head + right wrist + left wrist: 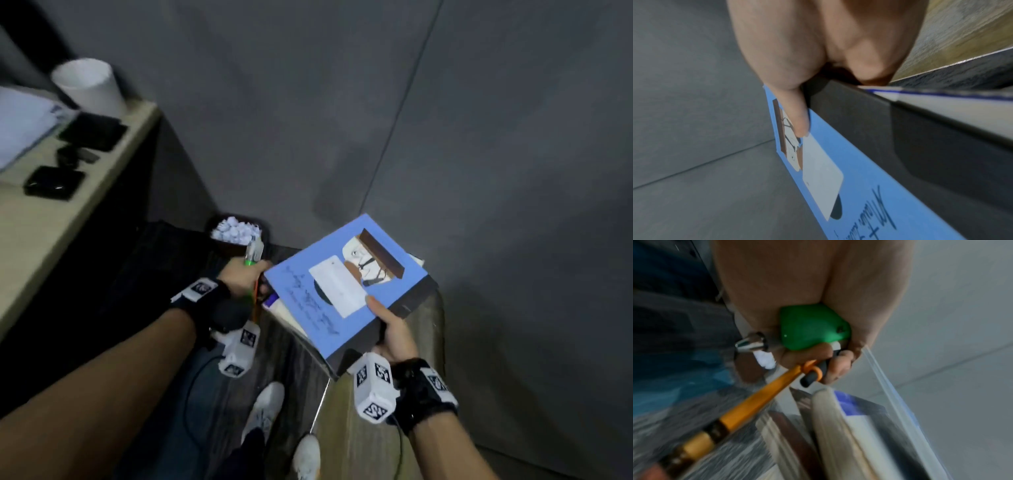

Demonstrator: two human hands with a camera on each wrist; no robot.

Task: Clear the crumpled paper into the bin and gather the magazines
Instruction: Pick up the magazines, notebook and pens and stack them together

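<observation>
A stack of magazines (pixel 342 284) with a blue cover on top is held tilted between both hands, above a wood-grain surface (pixel 424 329). My right hand (pixel 394 332) grips its near right corner, thumb (pixel 797 116) pressed on the blue cover (pixel 859 162) and fingers hidden beneath. My left hand (pixel 245 277) sits at the stack's left corner, curled round a green-capped marker (pixel 813 327) and an orange pen (pixel 760 400). The magazines' page edges (pixel 849 426) show just below that hand. Beyond it stands a dark bin (pixel 239 247) filled with white crumpled paper (pixel 234 231).
A pale desk (pixel 51 219) runs along the left, carrying a white cup (pixel 90 85), loose papers (pixel 24 123) and black items (pixel 92 132). Grey wall panels close off the back and right. My shoes (pixel 265 411) stand on the dark floor below.
</observation>
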